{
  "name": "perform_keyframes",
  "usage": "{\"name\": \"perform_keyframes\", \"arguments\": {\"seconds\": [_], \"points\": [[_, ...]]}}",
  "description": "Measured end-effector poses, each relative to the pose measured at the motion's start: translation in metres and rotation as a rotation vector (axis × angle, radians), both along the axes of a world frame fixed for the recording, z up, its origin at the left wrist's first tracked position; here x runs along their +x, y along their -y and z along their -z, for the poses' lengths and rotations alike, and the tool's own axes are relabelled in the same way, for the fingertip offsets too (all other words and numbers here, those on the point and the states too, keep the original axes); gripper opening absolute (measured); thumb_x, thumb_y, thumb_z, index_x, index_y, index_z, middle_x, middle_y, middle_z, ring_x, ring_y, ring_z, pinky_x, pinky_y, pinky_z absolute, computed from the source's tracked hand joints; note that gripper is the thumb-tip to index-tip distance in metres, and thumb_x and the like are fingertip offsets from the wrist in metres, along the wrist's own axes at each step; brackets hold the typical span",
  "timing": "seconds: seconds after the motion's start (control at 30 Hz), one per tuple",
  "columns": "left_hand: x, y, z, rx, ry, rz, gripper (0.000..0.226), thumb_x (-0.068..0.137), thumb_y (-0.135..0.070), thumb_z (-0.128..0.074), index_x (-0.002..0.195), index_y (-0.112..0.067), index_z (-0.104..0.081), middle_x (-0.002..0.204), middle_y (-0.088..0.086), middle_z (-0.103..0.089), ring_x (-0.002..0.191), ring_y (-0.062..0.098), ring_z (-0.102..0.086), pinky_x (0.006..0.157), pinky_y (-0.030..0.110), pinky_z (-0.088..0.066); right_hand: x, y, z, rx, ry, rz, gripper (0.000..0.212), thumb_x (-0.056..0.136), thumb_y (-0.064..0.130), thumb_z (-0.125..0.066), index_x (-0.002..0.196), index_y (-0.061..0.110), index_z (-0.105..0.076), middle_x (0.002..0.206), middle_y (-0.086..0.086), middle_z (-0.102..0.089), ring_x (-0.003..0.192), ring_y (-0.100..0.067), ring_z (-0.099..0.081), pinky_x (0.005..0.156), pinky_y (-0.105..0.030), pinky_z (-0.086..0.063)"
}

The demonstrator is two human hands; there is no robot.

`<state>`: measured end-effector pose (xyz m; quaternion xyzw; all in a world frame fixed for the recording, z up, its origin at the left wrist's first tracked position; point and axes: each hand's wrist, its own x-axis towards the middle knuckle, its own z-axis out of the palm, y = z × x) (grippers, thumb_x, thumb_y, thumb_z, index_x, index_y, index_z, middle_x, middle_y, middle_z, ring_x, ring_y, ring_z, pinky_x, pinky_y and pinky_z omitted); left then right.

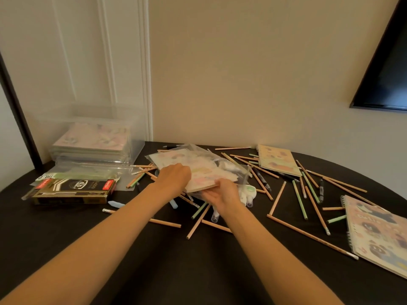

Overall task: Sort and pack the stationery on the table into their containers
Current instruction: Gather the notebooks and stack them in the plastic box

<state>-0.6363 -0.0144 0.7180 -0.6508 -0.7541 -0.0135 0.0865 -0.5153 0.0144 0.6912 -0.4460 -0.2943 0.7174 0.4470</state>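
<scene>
Gripping a pastel notebook (198, 172) in clear wrap, the right hand (222, 194) pinches its near edge while the left hand (174, 176) curls over its top. The notebook sits mid-table among scattered pencils (277, 201), right of a clear bin (94, 139).

Near: open counter (187, 271), left to right.
Middle, right: scattered pencils (312, 237), two notebooks (378, 234).
Far left: clear bin (135, 150), pen box (72, 192) block passage.
</scene>
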Motion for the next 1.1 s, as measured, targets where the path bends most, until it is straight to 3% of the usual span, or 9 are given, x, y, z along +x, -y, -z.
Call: {"name": "perform_keyframes", "arguments": {"seconds": [0.13, 0.2, 0.3, 0.53, 0.6, 0.73, 0.93, 1.03, 1.1], "points": [[-0.002, -0.004, 0.008, 0.013, 0.145, -0.028, 0.027, 0.097, -0.019, -0.036, 0.117, -0.008, -0.050, 0.117, 0.013, -0.055, 0.102, 0.029, -0.054, 0.078, 0.036, -0.042, 0.009, -0.004, 0.005, -0.071, 0.012, -0.057, 0.040, 0.098, 0.002, -0.034, 0.137, -0.001, -0.033, 0.124, -0.030, -0.052, 0.108, -0.040, -0.057, 0.080, -0.044, -0.049], [-0.001, -0.011, 0.010, -0.005, 0.213, -0.018, 0.045, 0.097, -0.018, -0.036, 0.140, -0.009, -0.030, 0.134, 0.013, -0.044, 0.116, 0.029, -0.048, 0.086, 0.037, -0.041, 0.008, -0.004, 0.005, -0.072, 0.007, -0.073, 0.041, 0.098, -0.001, -0.032, 0.139, 0.002, -0.033, 0.127, -0.029, -0.051, 0.114, -0.041, -0.054, 0.080, -0.046, -0.049], [0.001, -0.027, 0.013, -0.021, 0.313, 0.020, 0.055, 0.098, -0.018, -0.032, 0.149, -0.017, -0.010, 0.151, 0.010, -0.023, 0.132, 0.029, -0.032, 0.103, 0.042, -0.034, 0.005, -0.014, 0.007, -0.043, 0.001, -0.032, 0.045, 0.096, -0.009, -0.029, 0.136, 0.009, -0.037, 0.130, -0.021, -0.052, 0.114, -0.040, -0.054, 0.065, -0.044, -0.052], [0.006, -0.040, 0.008, 0.107, 0.420, 0.091, 0.045, 0.102, -0.021, -0.029, 0.147, -0.018, -0.025, 0.151, 0.007, -0.028, 0.135, 0.024, -0.030, 0.106, 0.037, -0.029, -0.015, -0.034, 0.009, -0.030, -0.087, -0.005, 0.049, 0.094, -0.012, -0.030, 0.133, 0.014, -0.042, 0.128, -0.018, -0.052, 0.085, -0.031, -0.059, 0.063, -0.045, -0.053], [0.004, -0.039, 0.007, 0.128, 0.460, 0.110, 0.044, 0.103, -0.022, -0.027, 0.147, -0.019, -0.025, 0.150, 0.006, -0.030, 0.135, 0.023, -0.031, 0.106, 0.036, -0.028, -0.026, -0.039, 0.007, -0.034, -0.122, 0.001, 0.051, 0.094, -0.011, -0.030, 0.136, 0.014, -0.041, 0.129, -0.018, -0.052, 0.085, -0.030, -0.059, 0.063, -0.045, -0.054], [-0.006, -0.037, 0.007, 0.101, 0.525, 0.169, 0.043, 0.103, -0.024, -0.023, 0.146, -0.020, -0.028, 0.152, 0.006, -0.029, 0.138, 0.021, -0.027, 0.110, 0.035, -0.022, -0.050, -0.051, 0.011, 0.038, -0.075, 0.016, 0.048, 0.093, -0.010, -0.035, 0.136, 0.011, -0.044, 0.125, -0.018, -0.056, 0.080, -0.023, -0.061, 0.045, -0.030, -0.053], [-0.018, -0.039, 0.012, 0.089, 0.663, 0.203, 0.042, 0.103, -0.027, -0.025, 0.143, -0.019, -0.035, 0.147, 0.005, -0.038, 0.135, 0.020, -0.034, 0.110, 0.033, -0.024, -0.066, -0.060, 0.024, 0.037, -0.001, 0.018, 0.047, 0.093, -0.007, -0.038, 0.132, 0.018, -0.046, 0.123, -0.018, -0.057, 0.086, -0.025, -0.061, 0.045, -0.025, -0.051], [-0.021, -0.043, 0.018, 0.072, 0.701, 0.208, 0.043, 0.103, -0.029, -0.025, 0.142, -0.018, -0.036, 0.147, 0.004, -0.038, 0.136, 0.020, -0.033, 0.112, 0.033, -0.024, -0.065, -0.058, 0.026, 0.061, 0.065, -0.010, 0.032, 0.094, -0.004, -0.042, 0.120, 0.011, -0.053, 0.109, -0.015, -0.063, 0.082, -0.022, -0.064, 0.045, -0.025, -0.052], [-0.024, -0.044, 0.019, 0.071, 0.722, 0.198, 0.043, 0.103, -0.030, -0.025, 0.142, -0.017, -0.037, 0.147, 0.004, -0.038, 0.136, 0.020, -0.034, 0.111, 0.033, -0.025, -0.063, -0.057, 0.025, 0.057, 0.170, -0.070, 0.016, 0.094, 0.002, -0.047, 0.107, 0.002, -0.057, 0.087, -0.012, -0.063, 0.065, -0.015, -0.064, 0.043, -0.021, -0.049]]}}
